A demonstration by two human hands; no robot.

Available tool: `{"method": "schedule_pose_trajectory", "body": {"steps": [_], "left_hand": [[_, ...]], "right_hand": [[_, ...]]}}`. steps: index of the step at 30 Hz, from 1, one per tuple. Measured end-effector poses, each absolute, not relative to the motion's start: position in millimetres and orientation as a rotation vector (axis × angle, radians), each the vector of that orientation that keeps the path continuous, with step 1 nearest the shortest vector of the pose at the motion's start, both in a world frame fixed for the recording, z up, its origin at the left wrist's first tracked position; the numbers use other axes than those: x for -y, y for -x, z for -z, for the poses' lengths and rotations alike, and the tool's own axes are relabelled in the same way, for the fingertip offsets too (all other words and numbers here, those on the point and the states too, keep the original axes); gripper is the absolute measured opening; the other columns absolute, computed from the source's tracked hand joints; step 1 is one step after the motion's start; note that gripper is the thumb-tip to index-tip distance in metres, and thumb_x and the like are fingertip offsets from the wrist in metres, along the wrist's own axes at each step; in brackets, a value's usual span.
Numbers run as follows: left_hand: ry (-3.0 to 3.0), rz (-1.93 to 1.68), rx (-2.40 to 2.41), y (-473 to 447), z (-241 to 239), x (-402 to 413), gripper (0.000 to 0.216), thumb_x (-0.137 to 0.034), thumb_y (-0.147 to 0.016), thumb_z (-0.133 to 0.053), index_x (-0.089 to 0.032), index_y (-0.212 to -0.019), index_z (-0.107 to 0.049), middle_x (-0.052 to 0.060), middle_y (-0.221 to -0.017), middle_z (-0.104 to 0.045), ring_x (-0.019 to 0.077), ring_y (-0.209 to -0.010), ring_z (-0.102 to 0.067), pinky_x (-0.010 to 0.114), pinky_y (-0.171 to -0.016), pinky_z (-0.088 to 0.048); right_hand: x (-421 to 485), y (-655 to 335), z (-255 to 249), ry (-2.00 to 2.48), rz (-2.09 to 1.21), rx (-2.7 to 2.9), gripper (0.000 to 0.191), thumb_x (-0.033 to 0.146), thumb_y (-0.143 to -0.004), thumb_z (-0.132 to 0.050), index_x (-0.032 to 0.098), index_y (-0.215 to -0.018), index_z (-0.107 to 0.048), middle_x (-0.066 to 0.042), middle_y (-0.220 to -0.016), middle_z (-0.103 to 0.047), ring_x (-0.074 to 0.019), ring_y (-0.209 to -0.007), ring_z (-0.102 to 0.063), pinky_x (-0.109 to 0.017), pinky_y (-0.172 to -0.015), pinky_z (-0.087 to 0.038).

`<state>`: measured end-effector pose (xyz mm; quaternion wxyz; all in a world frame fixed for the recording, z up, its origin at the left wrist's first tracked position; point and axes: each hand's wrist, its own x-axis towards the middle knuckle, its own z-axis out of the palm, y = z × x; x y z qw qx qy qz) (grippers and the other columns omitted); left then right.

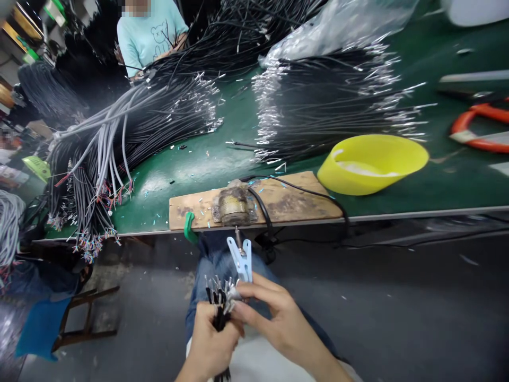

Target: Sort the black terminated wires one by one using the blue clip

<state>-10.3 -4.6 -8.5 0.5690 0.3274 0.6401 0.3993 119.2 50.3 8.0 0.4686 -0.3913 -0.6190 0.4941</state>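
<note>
My left hand [214, 337] is closed round a bunch of black wires [214, 293], held over my lap, the stripped tips standing up above the fist and the rest of the bunch coming out below it. My right hand [280, 313] is just beside it, thumb and forefinger drawn in at the pale wire ends; I cannot tell how firmly they pinch, or whether they have one wire or several.

Just beyond my right fingertips is a light blue clip [242, 260], on a thin shaft [238, 236] coming from a motor [234, 207]. Whether my fingers touch the clip I cannot tell. The motor sits on a wooden board [302, 199] at the table edge, ahead of both hands, with a green clamp [190, 227] to its left and a black cord [262, 204] to its right.

Ahead and to the right of my hands, a yellow ring [350, 180] rests at the board's end; farther right lie orange-handled scissors [458, 126]. Well beyond my hands is a wide stack of black wires [326, 106], its ends bared, with a plastic bag [338, 32] behind it. Far ahead to my left, grey cables [107, 127] lie over more black wires, and a person in a pale blue shirt [153, 40] is behind them. Off to the left of my left hand stands a blue stool [42, 323].
</note>
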Motion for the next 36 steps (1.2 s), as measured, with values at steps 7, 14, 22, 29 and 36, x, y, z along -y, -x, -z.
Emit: {"method": "schedule_pose_trajectory", "body": {"steps": [7,14,22,29,36], "left_hand": [[-0.712,-0.973,-1.502,8,13,9,0.046,-0.057,-0.055,-0.069,-0.014,-0.067,-0.058,-0.001,-0.052,-0.048,0.0095,-0.047,-0.04,0.023,-0.045,-0.032],[-0.653,-0.925,-1.398,7,8,7,0.053,-0.068,-0.063,-0.056,-0.015,-0.063,-0.05,-0.005,-0.048,-0.034,0.0052,-0.04,-0.029,0.022,-0.039,-0.019],[-0.633,-0.92,-1.354,12,8,1,0.052,-0.065,-0.059,-0.062,-0.015,-0.061,-0.047,-0.007,-0.044,-0.032,0.0036,-0.038,-0.027,0.021,-0.039,-0.017],[-0.587,-0.963,-1.367,10,11,-3,0.049,-0.061,-0.06,-0.065,-0.014,-0.065,-0.05,-0.008,-0.041,-0.034,0.0022,-0.035,-0.025,0.02,-0.037,-0.017],[-0.489,-1.005,-1.348,4,10,-5,0.051,-0.064,-0.062,-0.061,-0.016,-0.06,-0.044,-0.01,-0.042,-0.027,0.0003,-0.033,-0.019,0.018,-0.034,-0.012]], "right_hand": [[-47,-120,-9,0.934,-1.174,1.542,0.016,0.018,-0.075,-0.055,0.019,-0.06,-0.058,-0.001,-0.058,-0.055,-0.0129,-0.053,-0.049,-0.023,-0.049,-0.042],[-47,-118,-3,0.97,-1.191,1.541,0.022,0.02,-0.078,-0.052,0.019,-0.056,-0.052,0.001,-0.056,-0.05,-0.0122,-0.052,-0.045,-0.023,-0.049,-0.038],[-45,-119,4,0.943,-1.269,1.522,0.015,0.026,-0.079,-0.055,0.018,-0.068,-0.061,0.001,-0.06,-0.05,-0.0129,-0.056,-0.047,-0.023,-0.052,-0.039],[-47,-116,7,1.014,-1.163,1.505,0.023,0.028,-0.081,-0.054,0.018,-0.061,-0.055,0.002,-0.056,-0.047,-0.0121,-0.053,-0.045,-0.023,-0.049,-0.039],[-44,-108,3,1.034,-0.934,1.49,0.02,0.018,-0.078,-0.055,0.018,-0.058,-0.056,0.001,-0.053,-0.052,-0.0118,-0.049,-0.048,-0.022,-0.047,-0.04]]}}
